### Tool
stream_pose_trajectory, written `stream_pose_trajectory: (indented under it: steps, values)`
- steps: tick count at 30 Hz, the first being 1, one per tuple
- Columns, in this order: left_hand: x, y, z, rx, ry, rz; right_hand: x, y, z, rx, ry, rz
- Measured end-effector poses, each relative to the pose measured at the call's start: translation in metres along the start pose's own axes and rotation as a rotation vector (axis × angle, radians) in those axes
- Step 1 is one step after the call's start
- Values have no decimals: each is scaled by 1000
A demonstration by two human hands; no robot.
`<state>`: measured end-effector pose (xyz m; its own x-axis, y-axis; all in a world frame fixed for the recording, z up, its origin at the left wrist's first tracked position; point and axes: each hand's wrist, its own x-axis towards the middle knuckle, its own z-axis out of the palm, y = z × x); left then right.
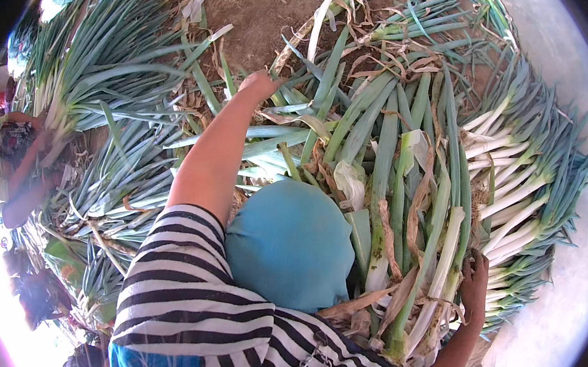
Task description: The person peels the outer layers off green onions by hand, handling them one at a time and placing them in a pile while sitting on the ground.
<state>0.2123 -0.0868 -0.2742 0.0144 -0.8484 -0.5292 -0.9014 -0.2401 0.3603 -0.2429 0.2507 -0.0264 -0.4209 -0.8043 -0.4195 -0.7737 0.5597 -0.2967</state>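
My left arm reaches forward, and my left hand is at the lower end of a pale, dry-skinned stalk; whether the fingers grip it is unclear. Long leeks with wide green leaves and dry brown outer leaves lie across my lap, their white ends near my striped shirt. At their right side is my right hand, fingers bent beside the white shafts; its grip is partly hidden. A round, blue cloth-covered thing, perhaps my knee, rises between my arms.
Leeks with clean white shafts are stacked in a row at the right, beside a pale floor. More leeks lie in heaps on the left, where another person is seen. Bare brown soil with dry leaf scraps shows ahead.
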Motion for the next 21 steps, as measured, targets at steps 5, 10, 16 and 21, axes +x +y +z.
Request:
stream_pose_trajectory:
  steps: [5,10,16,21]
  values:
    - [-3,16,-1,-284,-322,136,3,-2,0,-51,-24,-25]
    - [-93,86,-70,-280,-156,322,-5,-1,-4,-77,-36,-66]
    - [-116,77,-93,-125,20,265,-20,-4,-10,-41,-49,-187]
    - [-106,22,-88,301,127,-68,-57,-42,-23,-71,-3,-206]
